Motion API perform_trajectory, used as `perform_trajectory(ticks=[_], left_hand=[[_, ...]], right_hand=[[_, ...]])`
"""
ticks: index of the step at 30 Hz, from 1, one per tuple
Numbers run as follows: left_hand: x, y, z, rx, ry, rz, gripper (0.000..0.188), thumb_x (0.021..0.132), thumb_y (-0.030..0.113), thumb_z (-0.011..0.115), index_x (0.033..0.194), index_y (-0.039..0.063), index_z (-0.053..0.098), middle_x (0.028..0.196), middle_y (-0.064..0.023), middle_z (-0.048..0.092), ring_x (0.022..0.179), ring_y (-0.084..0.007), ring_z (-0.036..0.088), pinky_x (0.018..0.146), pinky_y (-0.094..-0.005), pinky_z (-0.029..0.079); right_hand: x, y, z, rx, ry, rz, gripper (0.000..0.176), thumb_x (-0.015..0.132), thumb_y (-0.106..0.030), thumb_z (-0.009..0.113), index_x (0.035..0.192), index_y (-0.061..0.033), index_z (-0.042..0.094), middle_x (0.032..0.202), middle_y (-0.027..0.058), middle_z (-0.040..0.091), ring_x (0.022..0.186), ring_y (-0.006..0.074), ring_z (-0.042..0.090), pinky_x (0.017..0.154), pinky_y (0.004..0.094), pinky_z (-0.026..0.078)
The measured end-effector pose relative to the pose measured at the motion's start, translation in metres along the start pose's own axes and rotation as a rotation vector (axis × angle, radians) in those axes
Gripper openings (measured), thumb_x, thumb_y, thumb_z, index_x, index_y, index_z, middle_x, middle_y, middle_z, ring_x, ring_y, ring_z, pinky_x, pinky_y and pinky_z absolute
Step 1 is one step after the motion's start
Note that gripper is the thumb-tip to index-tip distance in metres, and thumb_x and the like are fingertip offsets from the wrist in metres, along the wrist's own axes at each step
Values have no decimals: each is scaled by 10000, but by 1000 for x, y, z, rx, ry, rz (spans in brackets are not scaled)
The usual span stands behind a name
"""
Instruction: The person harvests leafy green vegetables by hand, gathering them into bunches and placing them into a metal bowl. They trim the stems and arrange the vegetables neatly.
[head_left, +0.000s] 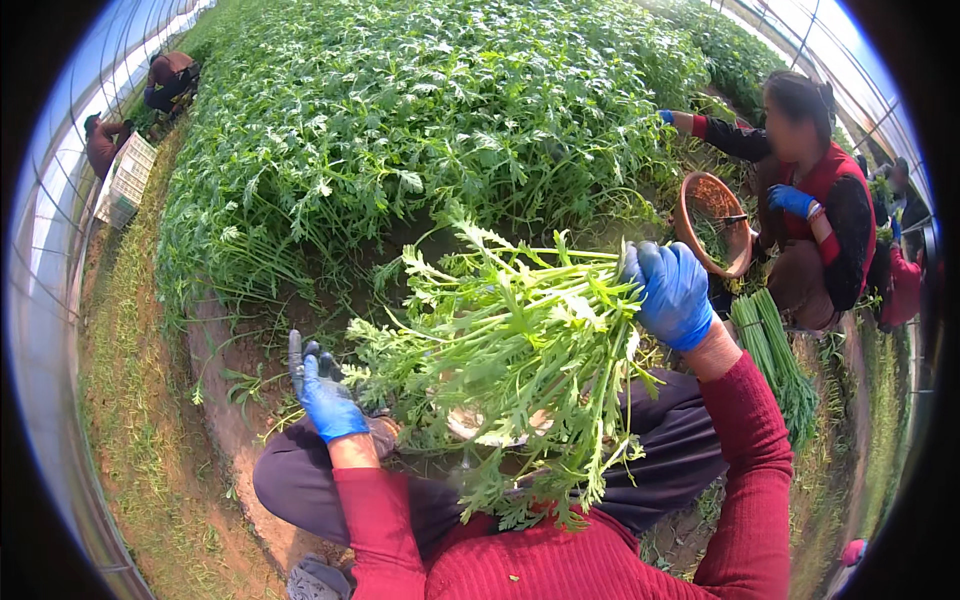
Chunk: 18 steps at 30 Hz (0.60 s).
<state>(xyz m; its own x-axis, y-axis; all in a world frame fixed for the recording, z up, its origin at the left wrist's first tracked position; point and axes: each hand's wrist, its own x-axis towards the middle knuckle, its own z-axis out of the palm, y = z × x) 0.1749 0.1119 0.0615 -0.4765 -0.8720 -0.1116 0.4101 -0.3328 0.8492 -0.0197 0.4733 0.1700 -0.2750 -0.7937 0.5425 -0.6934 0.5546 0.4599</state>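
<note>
A bunch of leafy green stems (517, 315) hangs over my lap, its cut ends gripped by my right hand (667, 292) in a blue glove. The leaves spread to the left and down. My left hand (322, 390), in a blue glove with dirt-darkened fingers, is spread beside the leaf tips at the left, holding nothing. Behind the leaves a pale round object (472, 424) shows partly; what it is I cannot tell. Uncut leafy plants (420, 120) stand densely in front of me. To the right of my right arm lies a tied bundle of green stems (776, 360).
A co-worker (817, 202) with blue gloves crouches at the right beside an orange-brown basin (682, 217). At the far left two people are bent near a pale slatted crate (127, 180). More people are at the far right. A grey cloth (319, 579) lies at lower left.
</note>
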Motion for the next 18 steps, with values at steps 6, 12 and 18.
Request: perform_trajectory(ticks=[6,12,18], left_hand=[[-44,72,145,846,-1126,497,572,791,185,723,1332,158,539,634,25,527,555,-106,469,557,-282,428],[-48,24,186,666,-1252,64,239,863,168,669,1082,77,694,807,-75,698,664,-125,632,631,-267,491],[15,79,146,474,-825,119,335,952,215,559,1144,-52,624,1038,-152,689,831,-155,658,725,-271,502]], right_hand=[[-3,-2,4,-85,-31,-140,161,754,-96,582,904,-42,599,795,56,521,626,167,505,534,296,402],[-32,-12,18,-72,-155,-126,103,762,-129,590,842,-65,578,721,40,507,597,155,523,525,296,402],[-114,-19,67,306,-728,84,55,762,-106,573,784,-56,577,711,126,589,642,305,621,549,410,477]])
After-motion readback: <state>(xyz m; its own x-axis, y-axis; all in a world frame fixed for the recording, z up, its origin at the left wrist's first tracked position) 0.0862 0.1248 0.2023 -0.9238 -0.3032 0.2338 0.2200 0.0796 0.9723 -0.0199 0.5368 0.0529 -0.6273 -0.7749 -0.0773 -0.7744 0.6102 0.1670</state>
